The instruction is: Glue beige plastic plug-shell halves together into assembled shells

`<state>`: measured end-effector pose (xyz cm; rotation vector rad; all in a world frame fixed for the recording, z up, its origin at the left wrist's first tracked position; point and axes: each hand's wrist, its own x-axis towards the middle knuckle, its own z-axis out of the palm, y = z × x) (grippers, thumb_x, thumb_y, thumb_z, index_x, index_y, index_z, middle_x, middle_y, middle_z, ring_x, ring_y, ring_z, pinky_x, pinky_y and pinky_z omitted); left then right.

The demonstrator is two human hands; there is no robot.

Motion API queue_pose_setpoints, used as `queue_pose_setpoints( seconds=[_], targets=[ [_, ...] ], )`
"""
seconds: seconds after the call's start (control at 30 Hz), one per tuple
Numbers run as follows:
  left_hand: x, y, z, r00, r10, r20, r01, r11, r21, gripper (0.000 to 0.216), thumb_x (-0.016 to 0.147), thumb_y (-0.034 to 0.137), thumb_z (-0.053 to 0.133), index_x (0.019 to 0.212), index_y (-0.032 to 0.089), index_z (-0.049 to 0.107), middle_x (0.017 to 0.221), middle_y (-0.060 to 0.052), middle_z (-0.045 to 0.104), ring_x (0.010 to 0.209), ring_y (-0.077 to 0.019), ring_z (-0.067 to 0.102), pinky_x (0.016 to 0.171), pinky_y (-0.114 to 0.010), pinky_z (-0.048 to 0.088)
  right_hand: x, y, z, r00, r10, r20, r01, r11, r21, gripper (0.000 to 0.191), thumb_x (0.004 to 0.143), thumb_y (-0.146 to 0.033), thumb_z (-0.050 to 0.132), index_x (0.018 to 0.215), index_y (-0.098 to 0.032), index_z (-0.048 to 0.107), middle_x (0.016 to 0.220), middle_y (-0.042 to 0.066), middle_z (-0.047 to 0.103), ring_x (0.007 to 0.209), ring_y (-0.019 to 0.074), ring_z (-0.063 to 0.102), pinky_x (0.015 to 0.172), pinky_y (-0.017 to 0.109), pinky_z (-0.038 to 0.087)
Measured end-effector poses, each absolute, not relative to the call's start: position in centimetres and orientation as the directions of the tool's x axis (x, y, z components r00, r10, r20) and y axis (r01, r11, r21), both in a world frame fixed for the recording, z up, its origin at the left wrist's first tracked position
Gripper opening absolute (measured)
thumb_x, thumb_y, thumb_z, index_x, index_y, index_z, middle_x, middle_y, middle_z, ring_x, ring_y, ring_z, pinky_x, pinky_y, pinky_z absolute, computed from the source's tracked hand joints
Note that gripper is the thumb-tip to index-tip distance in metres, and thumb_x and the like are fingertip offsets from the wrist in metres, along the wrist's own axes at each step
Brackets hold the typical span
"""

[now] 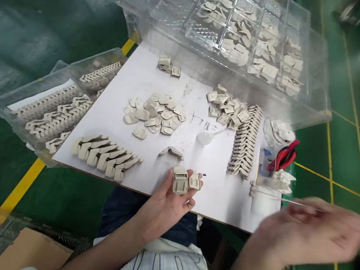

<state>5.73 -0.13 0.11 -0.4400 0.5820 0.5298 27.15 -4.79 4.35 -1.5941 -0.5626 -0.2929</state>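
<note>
My left hand [167,204] is raised palm-up at the near edge of the white board [121,100], its fingers pinching two small beige plastic pieces [185,181] side by side. My right hand [313,230] is off the board's right corner, smeared by motion, with a thin metal pin [293,203] sticking out leftward from it. Loose beige pieces lie in a heap [156,114] in the board's middle. A single piece [173,152] lies just beyond my left fingers.
A row of overlapped pieces [106,155] lies at the front left, a stacked column [245,141] at the right. Clear trays [50,109] with rows of parts sit left; a clear compartment box [246,33] sits behind. Red-handled pliers [285,155] stand at the right edge.
</note>
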Motion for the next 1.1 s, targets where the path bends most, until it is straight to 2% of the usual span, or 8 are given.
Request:
queue_pose_setpoints(
  seconds=[0.07,0.17,0.47,0.67,0.77,0.87,1.0,1.1],
  targets=[
    [5.8,-0.1,0.1,0.715,0.343,-0.609,-0.58,0.777,-0.245,0.044,0.103,0.049,0.046,0.103,0.019,0.078,0.13,-0.01,0.067,0.12,-0.0176,0.062,0.082,-0.024,0.045,23.1,-2.7,3.4,0.832,0.353,0.428,0.406,0.138,-0.903,0.036,0.091,-0.047,0.064,0.07,-0.024,0.047,0.06,-0.005,0.042,0.05,0.0123,0.037,0.045,0.028,0.023],
    [5.8,0.0,0.0,0.717,0.346,-0.605,-0.579,0.779,-0.241,0.044,0.103,0.05,0.045,0.102,0.019,0.077,0.124,-0.009,0.069,0.117,-0.017,0.063,0.081,-0.024,0.045,19.3,-1.1,2.0,0.799,0.498,0.336,0.26,0.218,-0.941,0.035,0.09,-0.044,0.07,0.07,-0.022,0.05,0.061,-0.006,0.046,0.053,0.0104,0.042,0.049,0.026,0.029],
    [5.8,-0.3,-0.4,0.729,0.361,-0.581,-0.571,0.789,-0.226,0.037,0.102,0.049,0.051,0.101,0.021,0.076,0.123,-0.008,0.07,0.13,-0.0212,0.057,0.084,-0.027,0.043,18.1,-1.3,1.2,0.75,0.608,0.261,0.238,0.119,-0.964,0.033,0.094,-0.043,0.066,0.072,-0.021,0.053,0.063,-0.005,0.049,0.055,0.0102,0.045,0.053,0.026,0.036],
    [5.8,-0.4,-0.4,0.729,0.355,-0.586,-0.565,0.795,-0.221,0.043,0.103,0.051,0.046,0.102,0.021,0.077,0.124,-0.007,0.07,0.124,-0.0172,0.059,0.083,-0.025,0.043,18.6,-1.2,1.0,0.797,0.542,0.267,0.198,0.184,-0.963,0.032,0.09,-0.04,0.07,0.071,-0.021,0.054,0.062,-0.006,0.049,0.055,0.0094,0.044,0.05,0.024,0.033],
    [5.8,-0.4,-0.4,0.722,0.359,-0.591,-0.558,0.808,-0.191,0.043,0.103,0.051,0.045,0.102,0.022,0.078,0.125,-0.006,0.069,0.128,-0.0178,0.056,0.086,-0.026,0.044,18.7,-1.3,1.0,0.802,0.549,0.236,0.197,0.13,-0.972,0.033,0.09,-0.042,0.07,0.071,-0.02,0.054,0.062,-0.005,0.05,0.054,0.0093,0.044,0.051,0.024,0.035],
    [5.7,-0.4,-0.5,0.723,0.377,-0.579,-0.56,0.81,-0.173,0.04,0.101,0.051,0.05,0.103,0.022,0.078,0.129,-0.008,0.067,0.132,-0.0199,0.054,0.088,-0.026,0.044,19.5,-1.5,1.6,0.821,0.512,0.251,0.203,0.149,-0.968,0.036,0.089,-0.045,0.069,0.07,-0.021,0.05,0.062,-0.006,0.047,0.054,0.0092,0.042,0.05,0.024,0.031],
    [5.5,-0.3,-0.6,0.732,0.372,-0.571,-0.56,0.806,-0.193,0.036,0.1,0.049,0.053,0.105,0.022,0.077,0.135,-0.01,0.065,0.138,-0.0216,0.051,0.088,-0.025,0.045,23.4,-2.4,2.6,0.861,0.322,0.393,0.367,0.14,-0.92,0.034,0.089,-0.045,0.065,0.071,-0.023,0.046,0.059,-0.006,0.042,0.052,0.0102,0.038,0.048,0.026,0.023],
    [5.6,0.0,-0.4,0.721,0.349,-0.599,-0.577,0.782,-0.238,0.037,0.101,0.047,0.052,0.102,0.021,0.078,0.134,-0.011,0.066,0.135,-0.0224,0.055,0.084,-0.024,0.047,27.9,-3.9,2.9,0.832,0.099,0.546,0.547,0.018,-0.837,0.03,0.089,-0.04,0.062,0.071,-0.025,0.044,0.058,-0.006,0.042,0.05,0.0114,0.035,0.048,0.029,0.023]
  ],
)
